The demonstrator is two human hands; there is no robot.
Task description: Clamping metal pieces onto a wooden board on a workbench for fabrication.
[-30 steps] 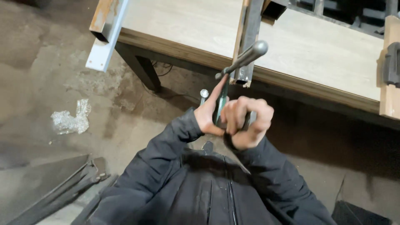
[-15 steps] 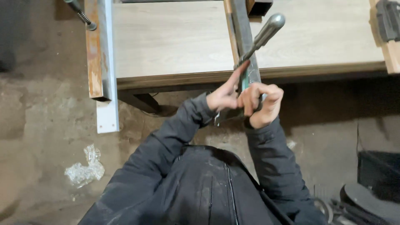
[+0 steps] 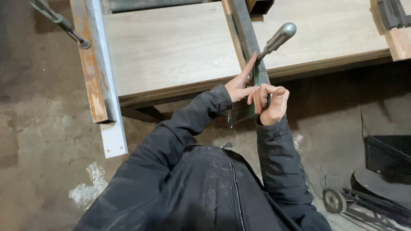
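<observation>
A bar clamp with a green frame [image 3: 255, 81] and a grey handle [image 3: 279, 37] sits at the front edge of a pale wooden board [image 3: 171, 47]. It bears on a dark metal rail [image 3: 244, 25] that lies across the board. My right hand [image 3: 274, 102] is curled around the clamp's green frame just below the board's edge. My left hand [image 3: 239, 87] pinches the same frame from the left, with its index finger stretched up along the rail. Both arms are in dark jacket sleeves.
A rusty strip and a white rail [image 3: 102, 94] run along the board's left side, with a second clamp [image 3: 60, 21] at the top left. A wooden block [image 3: 396, 38] lies at the right end. Crumpled plastic [image 3: 87, 188] and a small wheeled tool [image 3: 334, 200] sit on the concrete floor.
The view has shifted so more of the board shows. Both hands stay on the clamp, and my left index finger has stretched out along the rail.
</observation>
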